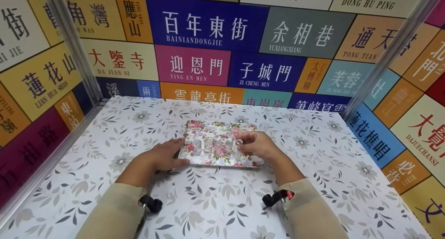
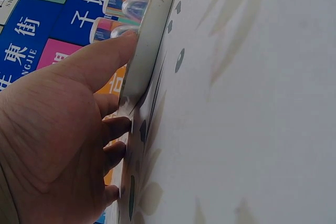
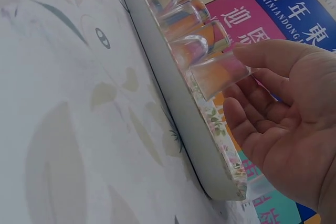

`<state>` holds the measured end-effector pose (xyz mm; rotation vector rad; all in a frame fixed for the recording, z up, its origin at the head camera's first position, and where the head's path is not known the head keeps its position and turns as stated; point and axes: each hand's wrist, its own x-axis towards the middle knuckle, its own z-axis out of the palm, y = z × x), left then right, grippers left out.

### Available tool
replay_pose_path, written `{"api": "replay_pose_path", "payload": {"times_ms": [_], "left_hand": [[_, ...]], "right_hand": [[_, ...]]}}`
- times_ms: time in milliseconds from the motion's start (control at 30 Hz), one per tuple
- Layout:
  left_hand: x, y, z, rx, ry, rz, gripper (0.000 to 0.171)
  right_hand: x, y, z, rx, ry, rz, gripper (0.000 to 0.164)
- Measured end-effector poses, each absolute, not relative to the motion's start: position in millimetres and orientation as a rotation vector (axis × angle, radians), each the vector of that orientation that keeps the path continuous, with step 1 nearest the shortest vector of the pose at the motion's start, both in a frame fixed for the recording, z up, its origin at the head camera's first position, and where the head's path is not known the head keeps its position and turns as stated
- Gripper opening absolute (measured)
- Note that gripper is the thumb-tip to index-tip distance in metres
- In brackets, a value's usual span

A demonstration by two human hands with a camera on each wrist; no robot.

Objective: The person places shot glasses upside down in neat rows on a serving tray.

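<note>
A flower-printed board [image 1: 194, 131] with a pale, thick side lies on the table. Several small clear cups [image 1: 218, 147] stand in a row across it. At the row's right end, my right hand [image 1: 259, 145] pinches a clear cup [image 3: 218, 74] between thumb and fingers, the cup tilted close over the board in the right wrist view. My left hand [image 1: 163, 155] touches the board's left edge. Its thumb [image 2: 113, 56] lies along the upper edge near the cups, while the other fingertips rest low beside the side wall.
Leaf-and-flower patterned cloth covers the table [image 1: 215, 204]. Upright panels with colourful Chinese place-name signs [image 1: 208, 29] close off the back and both sides, joined by clear corner posts [image 1: 382, 58]. A faint clear shape [image 1: 265, 126] shows behind the board's right corner. Both wrists wear small black cameras [image 1: 153, 203].
</note>
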<state>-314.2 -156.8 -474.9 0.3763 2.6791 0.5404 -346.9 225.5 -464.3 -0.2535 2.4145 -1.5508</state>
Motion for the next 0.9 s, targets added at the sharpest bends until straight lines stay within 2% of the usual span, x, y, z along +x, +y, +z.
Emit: {"api": "replay_pose_path", "payload": {"times_ms": [333,733,900], "left_hand": [[-314.9,-157.1,-476.8,0.373,2.678,0.554,0.105],[-316.0,-157.7,-477.5,0.399,2.673,0.553,0.106],[-316.9,-158.6,-478.6,0.394,2.672,0.561,0.106]], "right_hand": [[-349.3,224.0,-470.0,-0.245,2.425,-1.511,0.038],[-350.0,228.9,-468.3,-0.243,2.361,-1.574,0.052],[-350.5,233.0,-464.8,-0.251,2.358,-1.636,0.051]]}}
